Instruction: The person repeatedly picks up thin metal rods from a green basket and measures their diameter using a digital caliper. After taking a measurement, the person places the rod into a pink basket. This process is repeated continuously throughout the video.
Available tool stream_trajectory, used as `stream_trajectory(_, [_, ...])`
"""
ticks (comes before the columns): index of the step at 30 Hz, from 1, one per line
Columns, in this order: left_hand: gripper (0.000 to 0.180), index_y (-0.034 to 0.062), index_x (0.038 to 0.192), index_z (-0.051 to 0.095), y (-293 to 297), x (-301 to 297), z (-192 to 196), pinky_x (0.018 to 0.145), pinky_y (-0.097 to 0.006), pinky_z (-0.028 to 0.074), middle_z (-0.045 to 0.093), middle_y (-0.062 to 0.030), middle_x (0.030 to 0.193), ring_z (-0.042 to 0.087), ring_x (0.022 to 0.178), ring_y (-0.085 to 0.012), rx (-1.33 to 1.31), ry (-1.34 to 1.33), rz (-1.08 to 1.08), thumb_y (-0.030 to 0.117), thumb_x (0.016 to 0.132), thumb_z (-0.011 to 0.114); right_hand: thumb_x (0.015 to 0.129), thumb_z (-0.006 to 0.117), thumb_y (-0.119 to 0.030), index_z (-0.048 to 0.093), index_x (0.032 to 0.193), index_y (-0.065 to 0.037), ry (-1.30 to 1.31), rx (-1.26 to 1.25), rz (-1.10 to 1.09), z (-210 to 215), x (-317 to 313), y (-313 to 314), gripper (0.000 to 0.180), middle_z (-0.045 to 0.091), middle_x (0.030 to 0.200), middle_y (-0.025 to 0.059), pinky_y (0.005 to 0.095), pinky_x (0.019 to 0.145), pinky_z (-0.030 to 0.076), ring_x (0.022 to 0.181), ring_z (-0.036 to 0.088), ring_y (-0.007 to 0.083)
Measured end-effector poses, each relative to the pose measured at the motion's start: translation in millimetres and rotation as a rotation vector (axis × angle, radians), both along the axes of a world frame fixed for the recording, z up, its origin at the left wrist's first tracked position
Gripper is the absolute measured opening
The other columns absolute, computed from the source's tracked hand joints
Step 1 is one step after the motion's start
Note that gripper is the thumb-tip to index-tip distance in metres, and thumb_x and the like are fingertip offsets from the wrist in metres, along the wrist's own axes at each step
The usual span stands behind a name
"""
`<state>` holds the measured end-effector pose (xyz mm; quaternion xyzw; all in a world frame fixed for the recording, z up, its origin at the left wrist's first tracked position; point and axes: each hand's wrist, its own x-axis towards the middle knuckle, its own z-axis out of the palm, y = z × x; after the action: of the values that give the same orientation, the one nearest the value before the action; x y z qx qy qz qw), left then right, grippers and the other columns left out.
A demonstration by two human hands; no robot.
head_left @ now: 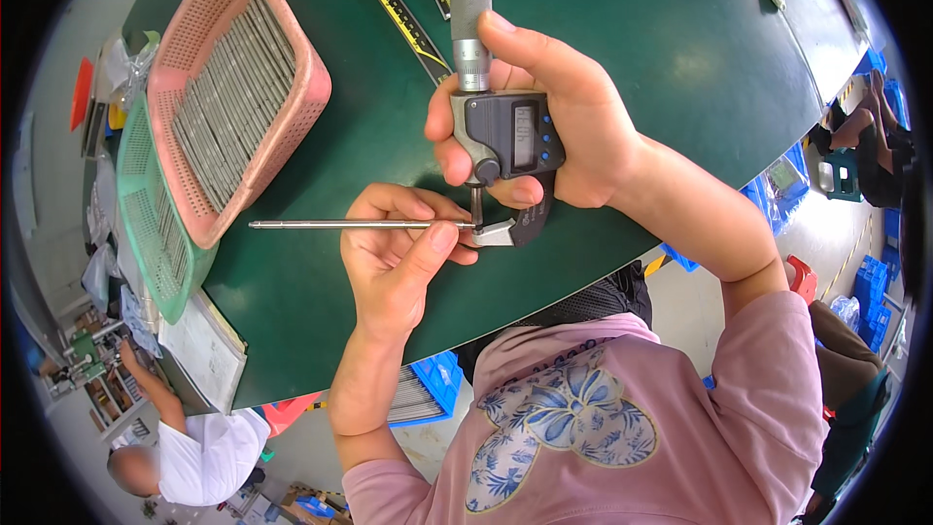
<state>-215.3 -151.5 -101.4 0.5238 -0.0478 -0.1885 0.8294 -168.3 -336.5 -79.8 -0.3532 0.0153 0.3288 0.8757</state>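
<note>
Over the green table [622, 58], the left hand [394, 253] pinches a thin metal rod [340, 225] while the right hand [554, 131] grips a grey digital micrometer [501, 131], beside a pink basket [238, 87].

Single head view, looking steeply down, close over the green table [680, 58] — edges bent, perhaps tilted

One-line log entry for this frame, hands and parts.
left hand: holds metal rod | right hand: holds digital micrometer | rod tip: in jaws | pink basket: rods

Both hands raised, left hand [398, 253] pinching, right hand [554, 131] clasped.
</note>
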Motion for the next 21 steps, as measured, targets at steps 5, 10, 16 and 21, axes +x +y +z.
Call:
stream_trajectory(5, [0.018, 0.0007, 0.090, 0.045, -0.9, 0.1, 2.3, 0.058, -0.028, 0.055, 0.059, -0.0183, 0.085, 0.062, 0.070, -0.0202, -0.010, 0.023, 0.018, 0.002, 0.078, 0.060, 0.086, 0.032, -0.054, 0.055, 0.082, 0.002, -0.011, -0.020, -0.032, 1.3, 0.2, 0.5, 0.061, 0.057, 0.065, 0.0163, 0.0222, 0.032, 0.035, 0.036, 0.044, 0.0151])
stream_trajectory(10, [0.019, 0.0002, 0.089, 0.046, 0.6, 0.1, -1.5, 0.058, -0.029, 0.054, 0.059, -0.0170, 0.081, 0.062, 0.068, -0.0195, 0.030, 0.019, 0.036, 0.005, 0.078, 0.062, 0.087, 0.031, -0.053, 0.055, 0.083, 0.002, -0.012, -0.012, -0.021, -1.0, 0.0, 0.2, 0.060, 0.057, 0.066, 0.0157, 0.0227, 0.033, 0.035, 0.037, 0.043, 0.0149])
stream_trajectory(16, [0.019, 0.0011, 0.086, 0.046, 0.7, 0.0, 0.5, 0.058, -0.029, 0.053, 0.059, -0.0167, 0.081, 0.061, 0.066, -0.0186, 0.007, 0.061, 0.037, 0.002, 0.077, 0.062, 0.087, 0.028, -0.054, 0.054, 0.088, 0.004, 0.055, 0.003, -0.014, 2.4, -1.2, 0.6, 0.063, 0.057, 0.067, 0.0156, 0.0226, 0.034, 0.035, 0.037, 0.042, 0.0145])
stream_trajectory(21, [0.020, 0.0026, 0.085, 0.044, 3.0, 1.3, 3.1, 0.060, -0.029, 0.053, 0.059, -0.0173, 0.084, 0.060, 0.067, -0.0186, -0.026, 0.018, -0.014, -0.003, 0.075, 0.061, 0.086, 0.029, -0.054, 0.054, 0.089, 0.005, 0.115, 0.045, 0.004, 0.7, -1.1, -0.5, 0.065, 0.057, 0.067, 0.0157, 0.0220, 0.034, 0.035, 0.037, 0.042, 0.0145])
